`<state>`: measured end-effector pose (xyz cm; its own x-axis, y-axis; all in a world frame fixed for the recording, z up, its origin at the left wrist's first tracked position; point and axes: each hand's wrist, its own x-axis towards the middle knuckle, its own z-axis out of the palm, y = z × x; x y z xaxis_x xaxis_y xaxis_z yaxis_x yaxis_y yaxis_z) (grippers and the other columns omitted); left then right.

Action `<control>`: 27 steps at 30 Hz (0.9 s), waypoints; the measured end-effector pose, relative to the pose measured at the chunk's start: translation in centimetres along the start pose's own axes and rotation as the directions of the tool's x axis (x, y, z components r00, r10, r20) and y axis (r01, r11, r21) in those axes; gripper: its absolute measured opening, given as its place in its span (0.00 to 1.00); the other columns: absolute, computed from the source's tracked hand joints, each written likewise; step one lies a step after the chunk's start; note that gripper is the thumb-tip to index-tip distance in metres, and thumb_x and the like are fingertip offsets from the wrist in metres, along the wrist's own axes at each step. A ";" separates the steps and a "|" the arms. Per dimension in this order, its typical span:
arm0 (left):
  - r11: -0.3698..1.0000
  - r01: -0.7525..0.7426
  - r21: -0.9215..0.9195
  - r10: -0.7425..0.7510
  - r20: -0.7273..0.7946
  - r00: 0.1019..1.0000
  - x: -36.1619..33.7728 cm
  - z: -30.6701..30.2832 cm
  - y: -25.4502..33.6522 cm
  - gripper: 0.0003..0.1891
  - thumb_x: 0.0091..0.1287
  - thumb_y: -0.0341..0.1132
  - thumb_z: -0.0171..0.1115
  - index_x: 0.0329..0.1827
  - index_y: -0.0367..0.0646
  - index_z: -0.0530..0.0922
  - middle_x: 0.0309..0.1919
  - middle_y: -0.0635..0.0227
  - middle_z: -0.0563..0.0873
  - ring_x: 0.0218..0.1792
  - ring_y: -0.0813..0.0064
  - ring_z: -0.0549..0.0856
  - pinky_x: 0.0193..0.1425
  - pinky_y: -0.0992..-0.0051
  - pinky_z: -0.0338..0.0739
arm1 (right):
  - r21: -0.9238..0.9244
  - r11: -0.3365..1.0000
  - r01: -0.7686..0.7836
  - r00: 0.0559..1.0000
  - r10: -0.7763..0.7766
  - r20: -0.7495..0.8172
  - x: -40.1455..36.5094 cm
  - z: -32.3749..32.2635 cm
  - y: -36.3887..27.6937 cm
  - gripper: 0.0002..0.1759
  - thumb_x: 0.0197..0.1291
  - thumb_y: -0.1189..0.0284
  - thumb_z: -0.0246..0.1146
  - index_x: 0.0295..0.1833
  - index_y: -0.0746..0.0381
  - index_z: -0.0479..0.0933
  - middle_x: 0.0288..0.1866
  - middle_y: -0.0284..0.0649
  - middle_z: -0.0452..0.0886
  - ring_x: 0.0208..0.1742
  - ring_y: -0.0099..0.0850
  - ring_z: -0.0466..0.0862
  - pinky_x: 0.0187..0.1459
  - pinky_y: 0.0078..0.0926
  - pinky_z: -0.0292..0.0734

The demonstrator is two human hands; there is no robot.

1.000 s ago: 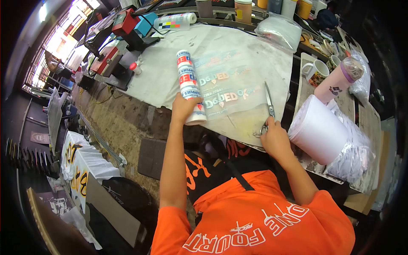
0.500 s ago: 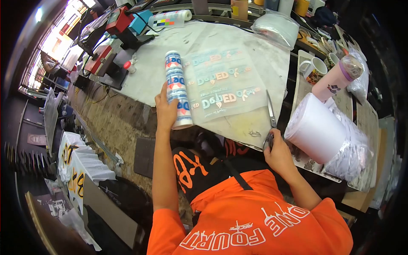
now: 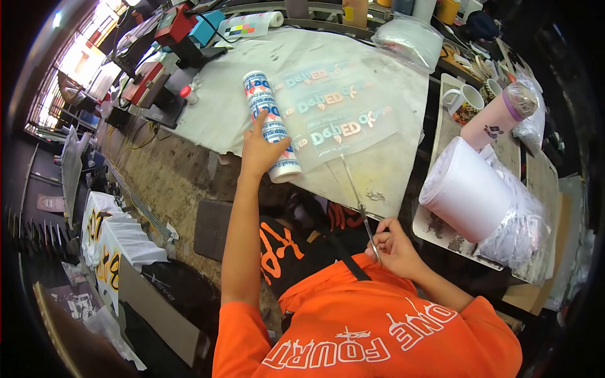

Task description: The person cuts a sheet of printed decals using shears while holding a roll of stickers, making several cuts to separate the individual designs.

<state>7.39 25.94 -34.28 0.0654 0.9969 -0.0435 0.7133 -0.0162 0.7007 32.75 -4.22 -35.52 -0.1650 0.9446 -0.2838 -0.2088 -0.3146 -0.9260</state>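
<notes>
My left hand (image 3: 263, 150) grips the near half of a roll of printed transfer film (image 3: 262, 97), its fingers over the top. From the roll a translucent sheet with mirrored coloured lettering (image 3: 334, 108) lies unrolled to the right on the pale table cover. At the table's front edge, close to my body, my right hand (image 3: 394, 249) holds long scissors (image 3: 360, 205) by the handles. Their tip points away from me, near the sheet's closest edge. The grip on the handles is partly hidden by the fingers.
Red-headed heat presses (image 3: 173, 28) stand at the back left near a red-capped jar (image 3: 188, 94). On the right side table are a white roll (image 3: 469, 189), a pink bottle (image 3: 495, 120) and a mug (image 3: 465, 102). A plastic-wrapped bundle (image 3: 408, 43) sits at the back.
The scissors have moved left and closer to my body with my right hand. The roll has turned slightly, its near end shifting right and up, and my left hand has slid along it.
</notes>
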 end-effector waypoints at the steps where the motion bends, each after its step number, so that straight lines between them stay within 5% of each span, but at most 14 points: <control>1: 1.000 0.001 -0.006 -0.001 0.004 1.000 0.1 0.3 0.2 0.53 0.51 0.43 0.82 0.83 0.58 0.64 0.62 0.43 0.75 0.58 0.51 0.86 0.62 0.57 0.84 | -0.040 0.999 0.027 0.997 -0.024 0.076 0.0 -0.4 0.7 0.26 0.70 0.78 0.69 0.57 0.57 0.56 0.35 0.34 0.77 0.32 0.19 0.76 0.35 0.17 0.72; 7: 0.949 -0.189 -0.254 0.176 -0.074 0.982 1.5 1.6 -1.7 0.53 0.46 0.30 0.79 0.81 0.55 0.66 0.64 0.47 0.73 0.63 0.55 0.82 0.62 0.58 0.84 | -0.095 0.989 -0.115 0.982 0.127 0.137 -0.6 -0.3 0.4 0.24 0.76 0.66 0.65 0.57 0.57 0.54 0.38 0.35 0.74 0.34 0.20 0.74 0.37 0.23 0.72; 9: 0.799 -0.191 -0.570 0.215 -0.025 0.976 1.3 1.7 -2.5 0.52 0.45 0.21 0.74 0.81 0.51 0.67 0.65 0.51 0.75 0.60 0.58 0.83 0.59 0.61 0.86 | -0.107 0.985 -0.136 0.978 0.151 0.142 -0.2 0.5 0.3 0.24 0.76 0.65 0.65 0.57 0.57 0.54 0.38 0.35 0.74 0.34 0.20 0.74 0.37 0.23 0.72; 10: 0.687 -0.070 -0.723 0.143 0.041 0.989 -0.3 0.9 -1.2 0.52 0.45 0.15 0.70 0.80 0.47 0.67 0.64 0.54 0.77 0.56 0.61 0.85 0.56 0.64 0.87 | -0.122 0.980 -0.158 0.973 0.176 0.148 -0.1 0.7 0.2 0.24 0.77 0.64 0.64 0.57 0.57 0.53 0.37 0.35 0.73 0.34 0.20 0.73 0.37 0.24 0.73; 14: 0.651 -0.051 -0.758 0.090 0.011 0.996 -1.5 1.3 -1.4 0.51 0.48 0.16 0.69 0.82 0.50 0.66 0.62 0.55 0.81 0.52 0.65 0.87 0.55 0.65 0.88 | -0.351 0.929 -0.117 0.965 0.189 0.181 0.9 2.0 0.2 0.21 0.79 0.63 0.61 0.57 0.58 0.54 0.33 0.33 0.71 0.30 0.20 0.69 0.35 0.21 0.70; 27: 0.832 -0.213 -0.513 0.166 -0.136 0.977 3.9 1.4 -3.5 0.52 0.46 0.17 0.71 0.81 0.52 0.67 0.65 0.54 0.79 0.54 0.61 0.87 0.54 0.64 0.87 | -0.005 0.996 -0.087 0.991 0.087 0.103 6.0 4.5 -0.4 0.13 0.83 0.62 0.51 0.54 0.57 0.56 0.34 0.32 0.67 0.29 0.20 0.64 0.32 0.22 0.66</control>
<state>6.14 29.77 -37.89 0.0876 0.9814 0.1709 0.2213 -0.1865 0.9572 27.52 1.16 -35.73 -0.2811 0.8991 -0.3356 -0.1890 -0.3947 -0.8991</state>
